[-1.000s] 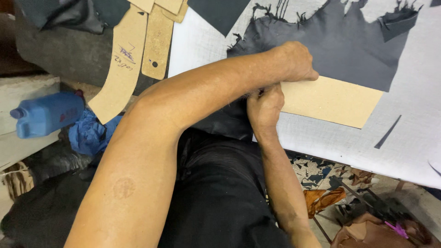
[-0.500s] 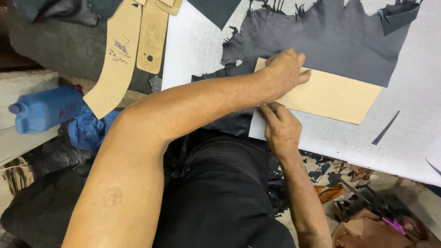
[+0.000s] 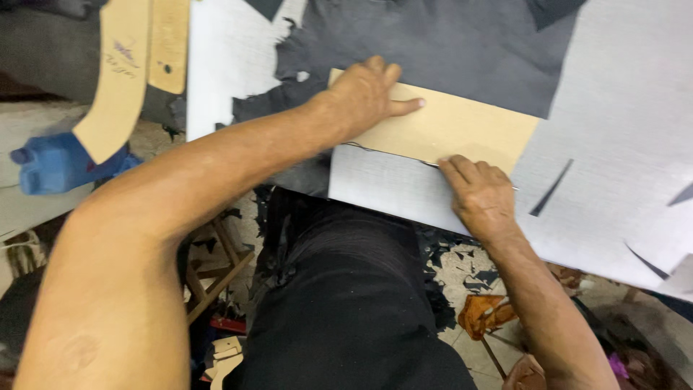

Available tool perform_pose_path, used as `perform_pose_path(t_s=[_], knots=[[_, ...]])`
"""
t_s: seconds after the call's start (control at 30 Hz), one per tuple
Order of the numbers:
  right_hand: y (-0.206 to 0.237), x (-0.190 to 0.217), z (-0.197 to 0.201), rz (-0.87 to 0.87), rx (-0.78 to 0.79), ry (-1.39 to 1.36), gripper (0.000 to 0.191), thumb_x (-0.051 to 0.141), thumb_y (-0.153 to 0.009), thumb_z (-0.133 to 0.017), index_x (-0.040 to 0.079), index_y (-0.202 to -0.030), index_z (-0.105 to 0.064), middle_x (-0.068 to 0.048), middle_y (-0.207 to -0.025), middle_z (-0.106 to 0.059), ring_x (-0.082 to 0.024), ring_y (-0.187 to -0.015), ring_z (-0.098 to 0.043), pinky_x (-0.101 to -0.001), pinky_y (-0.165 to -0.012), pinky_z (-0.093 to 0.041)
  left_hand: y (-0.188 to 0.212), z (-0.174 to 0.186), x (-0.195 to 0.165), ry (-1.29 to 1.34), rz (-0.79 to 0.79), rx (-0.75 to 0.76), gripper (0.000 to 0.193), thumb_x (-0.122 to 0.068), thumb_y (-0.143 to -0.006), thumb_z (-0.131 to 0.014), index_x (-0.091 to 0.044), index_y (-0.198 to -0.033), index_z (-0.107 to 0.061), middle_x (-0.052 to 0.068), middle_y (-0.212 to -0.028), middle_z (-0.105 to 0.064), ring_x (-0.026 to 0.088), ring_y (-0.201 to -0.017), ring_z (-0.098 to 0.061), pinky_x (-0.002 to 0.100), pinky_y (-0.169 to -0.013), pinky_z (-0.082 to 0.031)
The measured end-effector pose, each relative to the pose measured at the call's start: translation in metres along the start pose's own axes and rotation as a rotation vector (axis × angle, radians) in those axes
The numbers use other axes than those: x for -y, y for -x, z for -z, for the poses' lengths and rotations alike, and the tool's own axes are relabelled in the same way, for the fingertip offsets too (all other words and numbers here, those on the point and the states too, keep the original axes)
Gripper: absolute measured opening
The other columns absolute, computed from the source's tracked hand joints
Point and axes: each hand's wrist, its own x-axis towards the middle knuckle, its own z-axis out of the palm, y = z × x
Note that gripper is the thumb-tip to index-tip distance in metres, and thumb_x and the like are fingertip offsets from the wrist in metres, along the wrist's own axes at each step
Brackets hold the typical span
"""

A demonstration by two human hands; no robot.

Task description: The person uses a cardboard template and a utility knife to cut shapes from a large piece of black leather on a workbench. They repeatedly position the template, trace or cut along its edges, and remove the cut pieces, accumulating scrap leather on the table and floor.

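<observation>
A long tan card template [image 3: 469,130] lies on dark grey leather [image 3: 447,50] spread over a white cutting sheet [image 3: 621,108]. My left hand [image 3: 364,97] presses flat on the template's left end, one finger stretched along it. My right hand [image 3: 480,195] rests at the template's lower edge, near its middle. Its fingers are curled around a thin blade [image 3: 432,165] whose tip touches the edge. A fine cut line runs left from the tip, under the template's lower edge.
Two tan strap-shaped patterns [image 3: 119,79] hang at the upper left above a blue plastic bottle [image 3: 54,162]. My dark-trousered lap [image 3: 346,303] fills the bottom centre. Leather scraps [image 3: 491,314] litter the floor, and thin dark slivers [image 3: 552,189] lie on the sheet.
My right hand has slid to the right along the template's lower edge, away from my left hand. My left hand stays pressed on the template's left end.
</observation>
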Motion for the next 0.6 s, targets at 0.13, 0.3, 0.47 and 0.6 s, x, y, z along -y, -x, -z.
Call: perform_pose_path(t_s=[0.13,0.3,0.47,0.6], knots=[[0.097,-0.083,0.017,-0.175,-0.027,0.113,0.032,-0.007,-0.098,-0.065,0.013,-0.119,-0.078,-0.007,-0.118,-0.075,-0.015,-0.076,-0.065,-0.0313,-0.067,-0.055,0.007,0.019,-0.007,-0.012,0.048,0.01,0.097,-0.006,-0.086,-0.07,-0.048,-0.161,-0.025,0.013,-0.125,-0.052,0.024,-0.102,-0.059,0.027,-0.074,-0.058],[0.119,-0.071,0.034,-0.351,-0.083,0.099,0.025,0.002,-0.093,-0.07,0.013,-0.114,-0.079,-0.006,-0.112,-0.076,-0.018,-0.083,-0.069,-0.0309,-0.068,-0.056,0.011,0.033,-0.016,0.124,0.128,0.24,0.104,-0.048,-0.075,-0.081,-0.046,-0.162,-0.024,0.021,-0.143,-0.043,0.03,-0.115,-0.053,0.029,-0.082,-0.057],[0.073,-0.053,0.05,-0.649,-0.348,-0.091,0.025,0.017,-0.089,-0.079,0.008,-0.112,-0.075,-0.009,-0.104,-0.072,-0.023,-0.078,-0.069,-0.0338,-0.067,-0.055,0.021,0.029,-0.004,0.219,0.194,-0.158,0.084,-0.045,-0.082,-0.08,-0.044,-0.155,-0.039,0.016,-0.14,-0.048,0.032,-0.121,-0.051,0.049,-0.091,-0.051],[0.067,-0.064,0.049,-0.551,-0.625,0.256,0.029,0.014,-0.092,-0.075,-0.001,-0.115,-0.068,-0.014,-0.11,-0.069,-0.029,-0.099,-0.069,-0.0372,-0.088,-0.055,-0.01,0.033,0.008,0.297,0.24,-0.346,0.087,-0.049,-0.078,-0.08,-0.032,-0.154,-0.042,0.015,-0.145,-0.046,0.031,-0.128,-0.046,0.05,-0.097,-0.045]])
